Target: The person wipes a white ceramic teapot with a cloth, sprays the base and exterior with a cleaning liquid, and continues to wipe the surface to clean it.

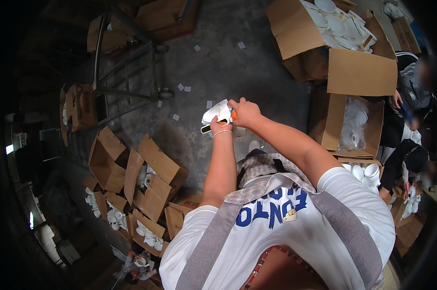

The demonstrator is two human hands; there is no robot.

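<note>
In front of my body, above the concrete floor, my left hand (pixel 221 126) grips a white piece (pixel 215 113) with a dark, slot-like opening at its lower edge. Its exact kind I cannot tell. My right hand (pixel 246 111) is at the right end of the same piece, its fingers curled around a small orange object (pixel 234 115), partly hidden. More orange shows beside my left thumb. The two hands are close together.
A large cardboard box (pixel 363 72) of white parts stands upper right, above a box (pixel 332 123) with plastic-wrapped ones. Several open cartons (pixel 151 195) lie lower left. A wheeled metal frame (pixel 122 92) stands upper left. Paper scraps dot the floor (pixel 218 69). People work at right and lower left.
</note>
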